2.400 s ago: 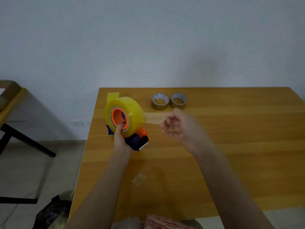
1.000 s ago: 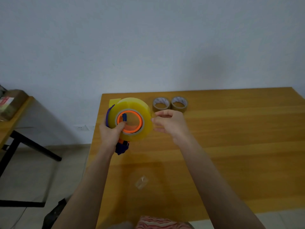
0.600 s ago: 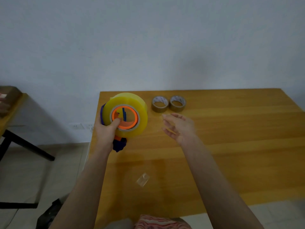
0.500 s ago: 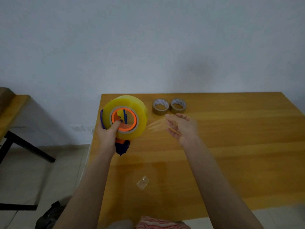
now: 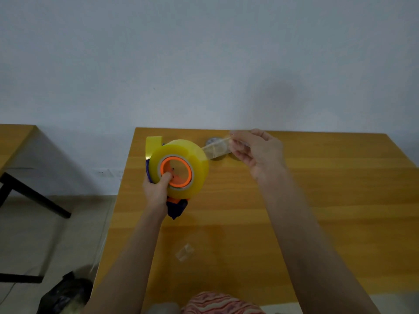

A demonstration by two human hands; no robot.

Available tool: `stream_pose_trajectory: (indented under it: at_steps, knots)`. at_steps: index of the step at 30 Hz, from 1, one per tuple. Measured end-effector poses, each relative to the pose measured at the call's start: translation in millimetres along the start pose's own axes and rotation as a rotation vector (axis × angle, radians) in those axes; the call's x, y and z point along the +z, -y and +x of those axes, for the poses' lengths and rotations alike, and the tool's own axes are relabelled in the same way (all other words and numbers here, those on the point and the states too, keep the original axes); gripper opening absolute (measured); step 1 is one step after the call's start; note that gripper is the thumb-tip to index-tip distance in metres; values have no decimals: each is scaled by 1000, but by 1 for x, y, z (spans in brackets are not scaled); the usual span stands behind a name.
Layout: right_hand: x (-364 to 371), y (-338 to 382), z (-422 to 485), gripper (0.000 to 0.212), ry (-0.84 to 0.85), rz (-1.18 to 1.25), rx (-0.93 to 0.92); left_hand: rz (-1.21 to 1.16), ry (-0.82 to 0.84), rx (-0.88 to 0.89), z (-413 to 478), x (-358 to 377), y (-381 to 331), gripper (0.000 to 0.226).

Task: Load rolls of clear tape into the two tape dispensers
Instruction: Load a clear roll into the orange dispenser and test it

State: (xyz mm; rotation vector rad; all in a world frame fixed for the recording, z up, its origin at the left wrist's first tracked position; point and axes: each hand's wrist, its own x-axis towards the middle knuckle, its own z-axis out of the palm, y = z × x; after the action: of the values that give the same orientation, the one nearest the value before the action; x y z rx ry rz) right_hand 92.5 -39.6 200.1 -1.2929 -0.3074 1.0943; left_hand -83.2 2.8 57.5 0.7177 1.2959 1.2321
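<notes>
A thick yellowish roll of clear tape (image 5: pixel 195 158) sits on the orange hub of a blue and orange tape dispenser (image 5: pixel 176 208), lifted above the wooden table (image 5: pixel 317 200). My left hand (image 5: pixel 156 192) grips the dispenser, thumb inside the hub. My right hand (image 5: pixel 256 152) pinches the loose tape strip (image 5: pixel 215 149), stretched from the roll up to the right. A second yellowish roll (image 5: pixel 153 143) shows behind the first. Two small brown-cored rolls lie at the table's back; one (image 5: pixel 212 141) peeks out behind the strip, the other is hidden by my hand.
A crumpled scrap of clear tape (image 5: pixel 184 254) lies on the table near me. Another wooden table (image 5: pixel 13 141) with black legs stands at the left. A dark bag (image 5: pixel 63 293) sits on the floor. A white wall is right behind the table.
My right hand has gone from open beside the roll to pinching the tape end and pulling it up and to the right. The left hand has kept hold of the dispenser.
</notes>
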Motion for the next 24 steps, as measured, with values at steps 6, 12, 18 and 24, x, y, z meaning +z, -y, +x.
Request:
stream_pose_trajectory:
  at_steps: [6,12,18,24]
  knots:
    - [-5,9,6,43,-49,-1,-61,212,121,67,7,7,10,42]
    - [-9,20,9,44,-92,23,-90,294,245,119,6,2,9,34]
    - [-18,2,8,39,-78,129,40,-24,117,-111,16,2,3,33]
    - [-21,-29,-4,38,-67,137,146,-401,57,-372,8,19,-2,44]
